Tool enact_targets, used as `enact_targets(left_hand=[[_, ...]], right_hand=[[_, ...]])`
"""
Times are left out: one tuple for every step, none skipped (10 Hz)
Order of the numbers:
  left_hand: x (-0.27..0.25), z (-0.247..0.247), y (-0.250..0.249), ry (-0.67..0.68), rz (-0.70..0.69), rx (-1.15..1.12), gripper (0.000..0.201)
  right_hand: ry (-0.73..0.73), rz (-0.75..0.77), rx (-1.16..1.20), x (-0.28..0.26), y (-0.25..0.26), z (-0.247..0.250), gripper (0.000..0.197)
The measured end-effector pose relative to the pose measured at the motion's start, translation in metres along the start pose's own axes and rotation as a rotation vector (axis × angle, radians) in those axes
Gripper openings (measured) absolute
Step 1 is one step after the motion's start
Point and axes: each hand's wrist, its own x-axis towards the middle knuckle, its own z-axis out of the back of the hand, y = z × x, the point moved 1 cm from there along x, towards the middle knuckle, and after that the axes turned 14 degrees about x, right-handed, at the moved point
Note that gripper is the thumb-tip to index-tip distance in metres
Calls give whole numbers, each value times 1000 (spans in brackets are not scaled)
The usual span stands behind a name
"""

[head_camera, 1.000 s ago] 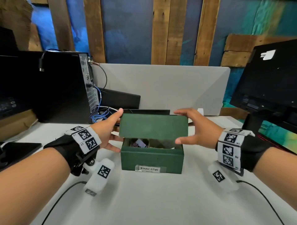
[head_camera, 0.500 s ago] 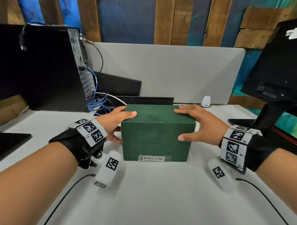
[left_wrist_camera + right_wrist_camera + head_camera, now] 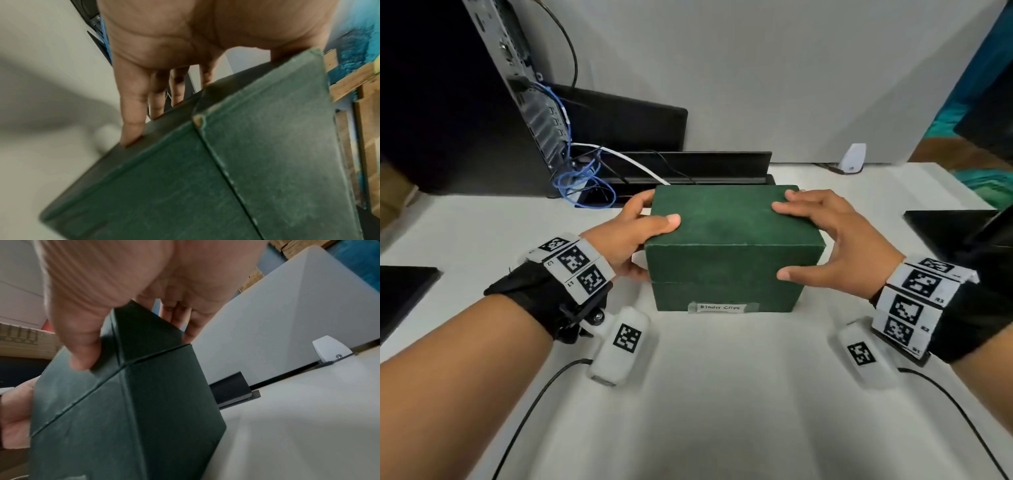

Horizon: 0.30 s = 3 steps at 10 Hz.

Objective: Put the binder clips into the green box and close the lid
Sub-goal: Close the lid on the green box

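The green box [image 3: 726, 294] stands mid-table with a "Binder Clips" label [image 3: 719, 307] on its front. Its lid [image 3: 729, 222] sits fully down, so the binder clips are hidden. My left hand [image 3: 630, 233] grips the lid's left end, thumb on top and fingers [image 3: 133, 113] down the side. My right hand [image 3: 839, 246] grips the right end, with its fingers on top and the thumb [image 3: 82, 345] on the front face. The seam between lid and box [image 3: 133, 410] shows as a thin line in both wrist views.
A black computer tower [image 3: 465, 102] with blue cables [image 3: 582, 185] stands back left. A black flat device [image 3: 688, 164] lies just behind the box, before a grey partition [image 3: 756, 85]. A small white object [image 3: 852, 157] sits back right. Dark flat items lie at the left [image 3: 400, 287] and right [image 3: 955, 226] edges.
The lid, held raised above the box a second ago, has come down and now sits closed. Both hands stay on it. The head view has tipped downward and closer.
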Motion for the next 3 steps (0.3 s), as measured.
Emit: enact_targets(left_hand=[[-2,2,-2,45,23,24,43],[-7,9,-3,50,43,131,62],[-30,31,11,-59,126,176,56]], right_hand=[[34,-69,-27,-2,8,2,75],[100,-115,-35,-4,29,9,58],[-2,-92,81,-10,68,35,43]])
